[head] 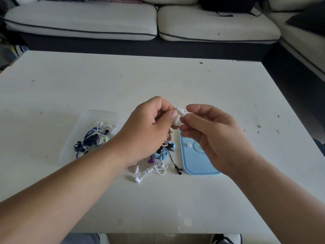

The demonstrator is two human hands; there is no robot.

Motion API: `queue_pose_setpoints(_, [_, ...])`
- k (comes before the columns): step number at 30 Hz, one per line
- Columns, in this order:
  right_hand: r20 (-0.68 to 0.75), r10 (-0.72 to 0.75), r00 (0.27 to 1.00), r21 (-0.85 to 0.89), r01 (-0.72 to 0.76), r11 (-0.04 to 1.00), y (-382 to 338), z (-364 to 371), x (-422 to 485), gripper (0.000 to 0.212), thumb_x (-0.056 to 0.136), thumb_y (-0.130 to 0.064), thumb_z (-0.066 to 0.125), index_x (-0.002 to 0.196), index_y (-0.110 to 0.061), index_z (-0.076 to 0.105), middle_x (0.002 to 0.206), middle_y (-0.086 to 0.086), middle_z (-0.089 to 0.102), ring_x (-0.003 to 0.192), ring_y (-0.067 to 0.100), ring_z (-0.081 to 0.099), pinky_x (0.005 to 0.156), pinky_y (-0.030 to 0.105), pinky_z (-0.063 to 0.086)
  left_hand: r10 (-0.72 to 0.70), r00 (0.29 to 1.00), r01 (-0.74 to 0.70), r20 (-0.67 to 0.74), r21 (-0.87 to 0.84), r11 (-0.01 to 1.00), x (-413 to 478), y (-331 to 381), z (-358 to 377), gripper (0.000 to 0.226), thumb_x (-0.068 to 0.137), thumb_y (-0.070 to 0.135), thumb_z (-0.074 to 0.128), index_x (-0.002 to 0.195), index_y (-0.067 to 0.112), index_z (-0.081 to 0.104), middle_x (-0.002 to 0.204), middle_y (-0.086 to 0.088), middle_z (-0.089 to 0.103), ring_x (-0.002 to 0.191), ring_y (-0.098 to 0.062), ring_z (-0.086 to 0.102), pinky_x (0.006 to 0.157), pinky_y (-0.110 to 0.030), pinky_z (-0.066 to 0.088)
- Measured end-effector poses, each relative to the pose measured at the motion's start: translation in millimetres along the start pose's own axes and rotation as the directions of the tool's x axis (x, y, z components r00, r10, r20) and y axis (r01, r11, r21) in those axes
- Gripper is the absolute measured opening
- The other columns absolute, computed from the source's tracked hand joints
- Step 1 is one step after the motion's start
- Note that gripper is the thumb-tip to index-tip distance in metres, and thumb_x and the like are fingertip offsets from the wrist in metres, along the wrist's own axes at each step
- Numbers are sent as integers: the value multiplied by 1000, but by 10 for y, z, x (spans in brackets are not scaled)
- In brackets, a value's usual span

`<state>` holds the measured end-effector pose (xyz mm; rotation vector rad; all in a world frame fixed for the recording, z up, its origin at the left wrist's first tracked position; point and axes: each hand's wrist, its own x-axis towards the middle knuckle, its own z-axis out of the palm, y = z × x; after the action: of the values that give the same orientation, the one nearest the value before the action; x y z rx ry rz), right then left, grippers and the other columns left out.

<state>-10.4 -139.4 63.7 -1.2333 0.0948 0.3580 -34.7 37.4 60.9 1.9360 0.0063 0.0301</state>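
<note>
Pinching the white earbuds [180, 111] between thumb and forefinger, the left hand [147, 127] is holding them in the air above the table [175, 80]; the right hand [211, 134] is meeting it from the other side, its grip clamped on the same earbuds with curled fingertips; below the hands, loose earphones [158, 155] are lying in a tangle on the table; a blue lid [193, 162] is lying just beside them on the right; a clear box [98, 112] holding more earphones is sitting to the left; a sofa [88, 20] is standing beyond the table.
</note>
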Motion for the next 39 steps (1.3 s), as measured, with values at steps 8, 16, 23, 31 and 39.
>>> queue_pose_setpoints(8, [94, -4, 996, -24, 7, 1000, 34, -69, 38, 32, 77, -9, 72, 105, 7, 72, 87, 22, 72, 75, 25, 70, 71, 27, 60, -65, 997, 67, 30, -86, 994, -3, 5, -10, 11, 104, 21, 60, 96, 19, 68, 75, 6, 73, 63, -15, 66, 67, -38, 56])
queue_pose_setpoints(16, [97, 44, 994, 36, -47, 998, 43, -67, 43, 23, 77, -11, 74, 97, 1, 74, 84, 17, 71, 74, 22, 69, 72, 27, 60, 35, 999, -35, 19, 39, 999, -12, 25, -3, 9, 102, 16, 62, 94, 15, 66, 80, 4, 76, 56, 3, 61, 56, -10, 44])
queue_pose_setpoints(23, [86, 64, 994, -33, -62, 998, 24, -94, 51, 32, 77, -11, 74, 103, 8, 73, 86, 19, 71, 75, 22, 70, 73, 27, 60, 149, 988, -153, 38, 142, 978, -30, -11, -1, 10, 101, 20, 65, 109, 20, 71, 80, 7, 74, 66, 3, 65, 63, -8, 43])
queue_pose_setpoints(31, [98, 158, 983, 170, -173, 970, -1, -98, 59, 16, 76, -2, 71, 91, -2, 75, 83, 11, 72, 73, 17, 72, 68, 23, 60, 145, 988, -149, 51, 65, 987, -39, 33, 11, 4, 101, 20, 66, 102, 18, 69, 84, 6, 77, 77, -4, 73, 72, -16, 54])
queue_pose_setpoints(39, [276, 229, 934, 231, -296, 927, -37, -72, 59, 22, 90, -13, 63, 107, 0, 66, 87, 9, 64, 67, 8, 59, 59, 17, 52, 134, 989, -130, 55, -62, 990, -26, 113, -13, 7, 101, 15, 65, 105, 18, 69, 83, 2, 76, 60, -4, 61, 59, -13, 47])
